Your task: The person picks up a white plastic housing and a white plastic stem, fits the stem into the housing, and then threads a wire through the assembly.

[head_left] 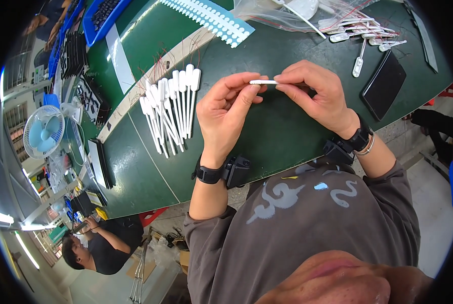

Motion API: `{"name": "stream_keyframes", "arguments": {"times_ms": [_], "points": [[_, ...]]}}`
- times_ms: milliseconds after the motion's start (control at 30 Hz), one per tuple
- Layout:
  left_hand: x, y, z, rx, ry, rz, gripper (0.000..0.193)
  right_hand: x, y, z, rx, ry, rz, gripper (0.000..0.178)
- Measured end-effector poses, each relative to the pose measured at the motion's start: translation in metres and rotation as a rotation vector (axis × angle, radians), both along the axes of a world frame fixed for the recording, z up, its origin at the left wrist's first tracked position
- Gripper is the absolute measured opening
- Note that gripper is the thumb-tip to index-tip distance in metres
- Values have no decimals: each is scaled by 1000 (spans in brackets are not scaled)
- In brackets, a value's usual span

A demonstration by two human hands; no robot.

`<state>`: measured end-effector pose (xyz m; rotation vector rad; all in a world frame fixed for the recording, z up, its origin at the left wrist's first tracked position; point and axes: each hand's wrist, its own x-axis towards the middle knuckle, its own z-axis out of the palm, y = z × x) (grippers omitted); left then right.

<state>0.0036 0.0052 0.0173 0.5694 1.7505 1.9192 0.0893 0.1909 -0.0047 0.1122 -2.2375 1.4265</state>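
Note:
A slim white plastic stick (263, 82) lies level between my two hands above the green table (282, 142). My left hand (224, 111) pinches its left end between thumb and fingers. At its right end, the thumb and forefinger of my right hand (317, 93) are closed on it. Its ends are partly hidden by my fingertips. Left of my left hand, several white paddle-shaped plastic pieces (195, 81) with long thin stems lie side by side, stems toward me. Thin red wires (160, 63) spread out beyond their wide ends.
Similar white pieces with red wires (358, 35) lie heaped at the far right, beside a clear plastic bag (262, 14). A black smartphone (383, 83) is below them. Far ahead lies a light-blue sticker sheet (216, 23). Leftward are a blue tray (88, 25), a fan (44, 133) and another person (107, 248).

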Motion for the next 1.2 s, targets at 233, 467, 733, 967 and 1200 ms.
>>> {"name": "stream_keyframes", "arguments": {"times_ms": [233,467,733,967,1200], "points": [[2,-1,-2,-2,20,15,17,3,2,0,57,-46,8,14],[2,3,0,13,-133,32,17,3,1,5,-225,-311,72,8],[2,3,-5,17,-220,43,17,1,0,0,-180,-326,75,11],[3,5,-2,10,-187,52,20,0,0,0,-13,-185,-17,11],[4,5,-7,-39,-54,94,20,-2,3,-3,174,-43,-58,16]]}}
